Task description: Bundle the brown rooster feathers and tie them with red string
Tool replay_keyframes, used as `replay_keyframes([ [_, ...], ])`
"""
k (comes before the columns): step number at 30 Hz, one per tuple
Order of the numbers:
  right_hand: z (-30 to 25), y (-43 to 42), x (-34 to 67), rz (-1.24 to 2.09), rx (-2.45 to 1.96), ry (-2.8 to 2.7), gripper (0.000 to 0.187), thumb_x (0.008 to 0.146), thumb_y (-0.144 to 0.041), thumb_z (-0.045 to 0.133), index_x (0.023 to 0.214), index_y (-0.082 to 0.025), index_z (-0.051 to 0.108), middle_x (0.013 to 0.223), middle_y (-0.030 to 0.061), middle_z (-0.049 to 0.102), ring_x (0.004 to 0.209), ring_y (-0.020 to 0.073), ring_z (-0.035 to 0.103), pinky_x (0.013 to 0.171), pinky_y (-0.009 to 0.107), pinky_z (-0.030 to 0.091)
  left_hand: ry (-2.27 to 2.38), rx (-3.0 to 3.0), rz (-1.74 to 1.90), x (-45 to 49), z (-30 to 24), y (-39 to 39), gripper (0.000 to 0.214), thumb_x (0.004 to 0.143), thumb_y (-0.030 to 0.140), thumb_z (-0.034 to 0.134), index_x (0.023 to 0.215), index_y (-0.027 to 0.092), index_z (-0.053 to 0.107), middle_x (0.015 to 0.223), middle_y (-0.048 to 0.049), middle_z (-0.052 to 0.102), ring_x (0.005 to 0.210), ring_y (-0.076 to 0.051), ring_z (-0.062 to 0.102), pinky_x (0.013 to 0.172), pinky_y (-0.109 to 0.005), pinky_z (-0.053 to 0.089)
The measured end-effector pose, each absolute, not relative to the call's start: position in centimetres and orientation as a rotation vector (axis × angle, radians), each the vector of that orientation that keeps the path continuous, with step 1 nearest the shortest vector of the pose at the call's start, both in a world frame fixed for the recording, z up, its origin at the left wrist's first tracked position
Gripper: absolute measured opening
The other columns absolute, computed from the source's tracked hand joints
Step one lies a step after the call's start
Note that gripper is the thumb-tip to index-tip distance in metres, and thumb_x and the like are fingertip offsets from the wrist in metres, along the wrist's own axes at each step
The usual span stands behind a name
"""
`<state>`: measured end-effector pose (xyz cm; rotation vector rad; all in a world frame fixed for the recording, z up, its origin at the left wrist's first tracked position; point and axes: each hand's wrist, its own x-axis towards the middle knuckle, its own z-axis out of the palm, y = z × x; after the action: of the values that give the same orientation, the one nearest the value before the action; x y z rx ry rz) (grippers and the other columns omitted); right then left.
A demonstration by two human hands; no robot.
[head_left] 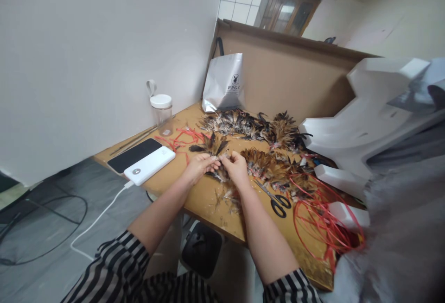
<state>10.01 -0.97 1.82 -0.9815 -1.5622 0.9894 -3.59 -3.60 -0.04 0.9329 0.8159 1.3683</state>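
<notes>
A small bunch of brown and black feathers (212, 144) fans out just beyond my fingers, its base at my left hand (202, 165). The left fingers are curled in around it. My right hand (236, 166) is pinched close beside the left, their fingertips nearly meeting; whatever lies between the right fingertips is too small to make out. Loose feathers (229, 196) lie on the table beneath and between my wrists. To the right is a row of brown feather bunches (267, 166), with black-handled scissors (274, 198) in front of it.
Darker feather bunches (239, 124) lie at the back before a silver bag (224, 83). Red strings (327, 219) tangle at right near white foam pieces (333, 104). A lidded cup (162, 110), a phone (134, 154) and a cabled white power bank (149, 165) stand left on the wooden table (215, 210).
</notes>
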Motion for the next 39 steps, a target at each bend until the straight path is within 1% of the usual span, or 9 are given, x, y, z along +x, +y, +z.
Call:
replay_keyframes([
  [5,1.6,-0.7,10.3,0.819,-1.037,-1.668,0.020,0.067,-0.035,0.058,0.071,-0.015,0.059,0.061,-0.0013,0.055,0.053,0.0096,0.043,0.052,0.022,0.036,0.807,0.927,1.374,-3.6,0.0,-3.6,0.027,0.064,0.034,0.069,0.067,0.008,0.064,0.061,-0.0066,0.064,0.052,-0.008,0.055,0.050,-0.018,0.041],
  [10,2.0,-0.8,10.5,0.805,-1.023,-1.694,0.020,0.065,-0.035,0.058,0.067,-0.015,0.058,0.058,-0.0023,0.054,0.051,0.0093,0.041,0.051,0.021,0.034,0.825,0.948,1.356,-3.6,-0.3,-3.5,0.026,0.063,0.033,0.070,0.068,0.008,0.065,0.062,-0.0074,0.064,0.053,-0.008,0.055,0.051,-0.018,0.043],
  [17,1.9,-0.9,10.3,0.903,-1.001,-1.625,0.021,0.066,-0.037,0.060,0.066,-0.016,0.056,0.058,-0.0020,0.053,0.051,0.0094,0.043,0.051,0.022,0.035,0.894,1.038,1.321,-3.5,-0.5,-3.4,0.024,0.064,0.033,0.069,0.065,0.009,0.065,0.058,-0.0060,0.063,0.050,-0.008,0.054,0.051,-0.019,0.043],
  [22,2.4,-1.1,10.2,1.140,-0.934,-1.537,0.024,0.062,-0.038,0.065,0.068,-0.016,0.058,0.056,-0.0031,0.054,0.048,0.0085,0.042,0.049,0.022,0.034,0.931,1.127,1.348,-3.4,-0.4,-3.5,0.025,0.065,0.035,0.066,0.063,0.010,0.065,0.056,-0.0053,0.062,0.047,-0.008,0.053,0.050,-0.020,0.043],
  [25,2.5,-1.2,10.2,1.252,-0.919,-1.508,0.025,0.059,-0.039,0.067,0.064,-0.016,0.058,0.052,-0.0040,0.052,0.046,0.0079,0.041,0.047,0.021,0.033,0.923,1.140,1.352,-3.3,-0.4,-3.5,0.026,0.065,0.035,0.067,0.064,0.010,0.065,0.058,-0.0062,0.063,0.047,-0.008,0.053,0.050,-0.020,0.043],
  [32,2.2,-1.4,9.7,1.194,-0.904,-1.429,0.024,0.059,-0.037,0.067,0.056,-0.016,0.056,0.053,-0.0032,0.053,0.049,0.0085,0.044,0.051,0.022,0.036,0.923,1.120,1.350,-3.2,-0.5,-3.3,0.027,0.062,0.036,0.068,0.065,0.010,0.066,0.060,-0.0073,0.065,0.049,-0.010,0.055,0.051,-0.021,0.045],
  [35,2.6,-2.0,9.3,1.233,-0.927,-1.368,0.027,0.057,-0.040,0.067,0.055,-0.017,0.054,0.048,-0.0041,0.050,0.045,0.0083,0.042,0.047,0.022,0.035,0.931,1.148,1.356,-3.2,-0.7,-3.3,0.026,0.063,0.036,0.068,0.064,0.010,0.066,0.058,-0.0067,0.064,0.048,-0.010,0.055,0.051,-0.021,0.045],
  [39,2.9,-2.3,9.1,1.325,-0.956,-1.334,0.029,0.056,-0.042,0.068,0.056,-0.017,0.052,0.043,-0.0052,0.046,0.039,0.0070,0.036,0.040,0.021,0.029,0.958,1.184,1.348,-3.3,-0.5,-3.4,0.025,0.065,0.035,0.067,0.064,0.011,0.067,0.057,-0.0057,0.063,0.047,-0.010,0.054,0.051,-0.021,0.044],
])
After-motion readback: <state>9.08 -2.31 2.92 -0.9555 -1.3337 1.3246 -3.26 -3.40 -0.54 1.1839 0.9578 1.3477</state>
